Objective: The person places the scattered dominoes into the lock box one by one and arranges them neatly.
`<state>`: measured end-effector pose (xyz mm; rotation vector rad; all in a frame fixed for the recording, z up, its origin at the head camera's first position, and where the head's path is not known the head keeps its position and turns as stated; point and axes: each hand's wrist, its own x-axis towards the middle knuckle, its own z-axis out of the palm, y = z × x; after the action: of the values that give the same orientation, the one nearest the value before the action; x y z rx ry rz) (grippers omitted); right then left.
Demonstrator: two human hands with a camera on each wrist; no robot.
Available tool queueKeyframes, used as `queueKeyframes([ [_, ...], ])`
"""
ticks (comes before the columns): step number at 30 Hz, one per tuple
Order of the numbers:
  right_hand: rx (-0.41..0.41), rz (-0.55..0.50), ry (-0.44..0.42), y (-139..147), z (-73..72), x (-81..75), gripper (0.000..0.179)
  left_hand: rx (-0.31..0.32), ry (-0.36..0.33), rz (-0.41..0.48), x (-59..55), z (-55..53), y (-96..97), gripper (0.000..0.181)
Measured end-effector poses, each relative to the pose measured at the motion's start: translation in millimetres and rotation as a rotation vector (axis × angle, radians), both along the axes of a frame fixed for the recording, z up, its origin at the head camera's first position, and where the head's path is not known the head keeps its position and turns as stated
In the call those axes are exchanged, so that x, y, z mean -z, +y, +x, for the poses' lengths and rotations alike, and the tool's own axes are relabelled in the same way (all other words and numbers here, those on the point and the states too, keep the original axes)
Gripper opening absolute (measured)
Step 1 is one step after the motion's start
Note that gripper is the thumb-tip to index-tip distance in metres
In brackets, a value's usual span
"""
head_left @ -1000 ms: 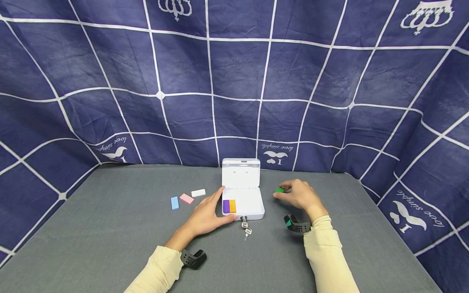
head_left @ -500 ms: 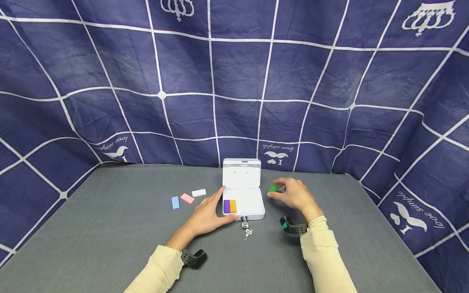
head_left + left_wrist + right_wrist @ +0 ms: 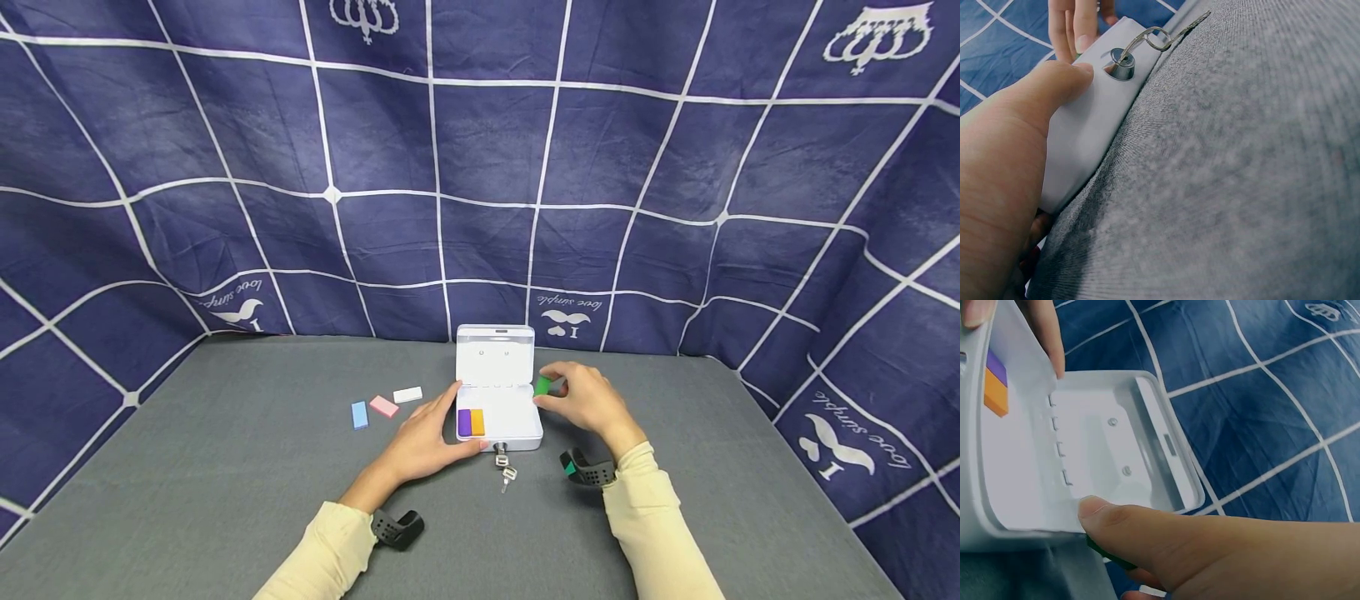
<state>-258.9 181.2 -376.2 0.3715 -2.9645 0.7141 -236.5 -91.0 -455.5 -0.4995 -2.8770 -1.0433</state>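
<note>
A white lockable box (image 3: 513,410) stands with its lid (image 3: 495,357) raised; a purple block (image 3: 464,422) and an orange block (image 3: 477,422) lie side by side at its front left. My left hand (image 3: 422,440) grips the box, its thumb on the front wall and its fingers along the left side. My right hand (image 3: 588,398) pinches a green block (image 3: 542,385) at the box's right rim, mostly hidden behind the thumb in the right wrist view. The front lock (image 3: 1120,65) bears a key on a ring.
Left of the box lie a blue block (image 3: 359,415), a pink block (image 3: 384,406) and a white block (image 3: 407,394) on the grey cloth-covered table (image 3: 225,467). A second key (image 3: 508,477) hangs in front of the lock. A blue checked curtain (image 3: 375,242) closes off the back.
My right hand has moved left with the green block, from beside the box up to its right rim. The left hand has stayed at the box.
</note>
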Motion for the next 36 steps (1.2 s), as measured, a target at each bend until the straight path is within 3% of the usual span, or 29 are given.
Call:
queueKeyframes([
  [10,-0.044,-0.003,0.022,-13.7,2.5,4.1,0.044,0.002,-0.021,-0.012,0.5,-1.1,0.8,0.106],
  [22,-0.069,0.025,0.019,-26.6,3.6,5.0,0.043,0.0,0.003,-0.009,1.0,-1.0,0.7,0.105],
  [36,-0.152,0.005,0.061,-38.5,4.7,8.9,0.041,-0.005,0.009,-0.01,0.5,-0.9,1.0,0.106],
])
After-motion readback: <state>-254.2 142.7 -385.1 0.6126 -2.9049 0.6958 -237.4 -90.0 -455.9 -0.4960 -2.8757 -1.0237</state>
